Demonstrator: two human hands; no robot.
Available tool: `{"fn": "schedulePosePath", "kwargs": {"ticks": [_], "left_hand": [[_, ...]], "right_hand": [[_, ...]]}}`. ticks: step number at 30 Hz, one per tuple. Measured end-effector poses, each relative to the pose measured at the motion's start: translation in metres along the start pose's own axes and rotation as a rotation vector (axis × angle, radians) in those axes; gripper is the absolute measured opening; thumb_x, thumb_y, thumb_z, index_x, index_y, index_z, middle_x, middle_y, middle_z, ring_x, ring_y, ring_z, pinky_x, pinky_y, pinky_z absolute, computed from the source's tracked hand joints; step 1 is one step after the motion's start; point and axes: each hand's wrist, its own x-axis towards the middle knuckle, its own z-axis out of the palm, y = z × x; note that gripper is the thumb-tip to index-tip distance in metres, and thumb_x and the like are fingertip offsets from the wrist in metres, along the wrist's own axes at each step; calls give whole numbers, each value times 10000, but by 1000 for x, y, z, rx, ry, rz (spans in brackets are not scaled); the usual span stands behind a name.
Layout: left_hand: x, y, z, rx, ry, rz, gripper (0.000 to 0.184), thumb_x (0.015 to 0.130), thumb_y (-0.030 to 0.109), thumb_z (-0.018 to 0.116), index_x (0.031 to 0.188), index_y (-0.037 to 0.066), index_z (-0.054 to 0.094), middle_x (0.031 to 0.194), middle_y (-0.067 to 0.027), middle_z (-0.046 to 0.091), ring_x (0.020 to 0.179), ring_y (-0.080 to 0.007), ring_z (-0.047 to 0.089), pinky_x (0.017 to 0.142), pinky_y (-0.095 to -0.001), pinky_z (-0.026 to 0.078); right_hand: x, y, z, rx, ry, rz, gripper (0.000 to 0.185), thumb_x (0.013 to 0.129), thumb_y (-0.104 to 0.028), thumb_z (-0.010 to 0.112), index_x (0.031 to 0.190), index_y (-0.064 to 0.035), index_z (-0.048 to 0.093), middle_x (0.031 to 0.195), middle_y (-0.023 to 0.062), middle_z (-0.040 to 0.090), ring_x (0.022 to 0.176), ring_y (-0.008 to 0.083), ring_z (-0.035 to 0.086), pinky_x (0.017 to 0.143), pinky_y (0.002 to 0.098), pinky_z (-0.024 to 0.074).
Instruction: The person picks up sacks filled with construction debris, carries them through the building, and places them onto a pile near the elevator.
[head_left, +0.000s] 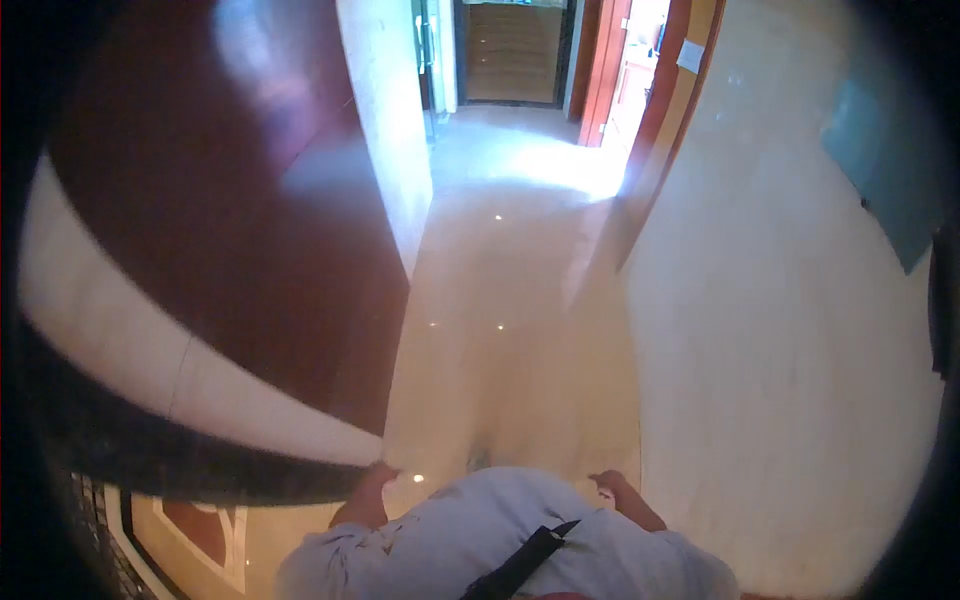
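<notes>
My left hand (376,482) hangs low at the left of my body, beside the end of the dark band along the floor. A finger or thumb reaches inward from it, and no object shows in it. On the other side, my right hand (614,486) is at waist height near the pale right wall. One of its fingers stretches inward, apart from the others, with nothing visible in the grasp. Between the hands is my light grey shirt (500,510), crossed by a black strap (525,562). The far sides of both hands are hidden.
A shiny tiled floor (510,270) runs ahead between a dark red panel (250,270) and a pale wall (770,330). Bright light comes through a red-framed doorway (630,85) at the right. A brown panel (515,55) in a dark frame stands at the far end.
</notes>
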Motion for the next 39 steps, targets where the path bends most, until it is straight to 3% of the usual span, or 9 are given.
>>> {"fn": "schedulePosePath", "kwargs": {"ticks": [1, 4, 6, 12, 17, 23, 28, 36, 39], "left_hand": [[69, -1, -22, -507, 78, -174, 578, 721, 454, 588, 1137, 58, 519, 1153, -153, 522, 1064, -275, 500, 887, -387, 396], [171, 60, -182, 416, 329, 318, 363, 771, 346, 546, 868, 2, 612, 877, -202, 597, 771, -303, 586, 677, -393, 454], [140, 151, -313, 158, 297, 204, 341, 810, 338, 478, 879, 31, 610, 863, -175, 602, 760, -309, 584, 691, -404, 457], [322, 170, -399, 587, 469, 492, 416, 739, 411, 578, 998, 86, 595, 825, -167, 614, 733, -314, 585, 638, -405, 462], [341, 168, -435, 3, 21, -26, 455, 802, 444, 493, 1006, 52, 599, 949, -172, 603, 802, -313, 595, 687, -409, 472], [399, 77, -427, -775, -9, -399, 409, 710, 342, 666, 887, -22, 611, 681, -138, 584, 547, -238, 543, 463, -394, 430], [486, 18, -503, -1132, -34, -153, 347, 715, 322, 661, 755, -20, 618, 644, -100, 569, 511, -207, 510, 424, -372, 390], [669, 56, -812, -16, 127, -117, 514, 793, 466, 508, 778, -38, 607, 879, -197, 601, 862, -311, 573, 738, -404, 453], [775, 71, -941, 166, 308, 179, 514, 820, 460, 455, 825, -30, 608, 950, -210, 576, 937, -335, 526, 818, -418, 405]], "right_hand": [[-9, -6, -22, 172, 2, 54, 449, 742, -160, 539, 1189, -174, 497, 711, 101, 628, 535, 217, 595, 484, 330, 478], [6, -25, -60, 638, 25, 201, 292, 766, -297, 525, 996, -117, 544, 677, 97, 614, 539, 220, 585, 512, 343, 467], [49, -5, -55, 841, 98, 308, 509, 782, -494, 485, 656, -13, 596, 577, 111, 577, 476, 220, 551, 492, 357, 432], [96, 12, -137, 1165, 484, -326, 404, 769, -415, 565, 656, -28, 577, 537, 102, 542, 472, 215, 525, 434, 372, 408], [182, 15, -390, 1004, 151, 524, 373, 754, -382, 586, 622, -36, 546, 504, 107, 514, 424, 214, 510, 391, 356, 396], [360, 53, -570, 627, 580, 200, 339, 783, -345, 545, 699, -17, 576, 576, 133, 531, 514, 235, 541, 488, 370, 428], [451, -9, -715, 688, 306, 378, 311, 824, -131, 462, 1126, -70, 499, 723, 143, 578, 646, 223, 574, 543, 394, 464], [596, -164, -836, 168, 376, -74, 309, 772, -275, 584, 952, -23, 579, 731, 114, 553, 593, 199, 517, 510, 316, 413], [620, -275, -982, 1172, 211, 137, 353, 741, -315, 616, 904, -4, 581, 744, 97, 580, 597, 171, 519, 537, 304, 431]]}}
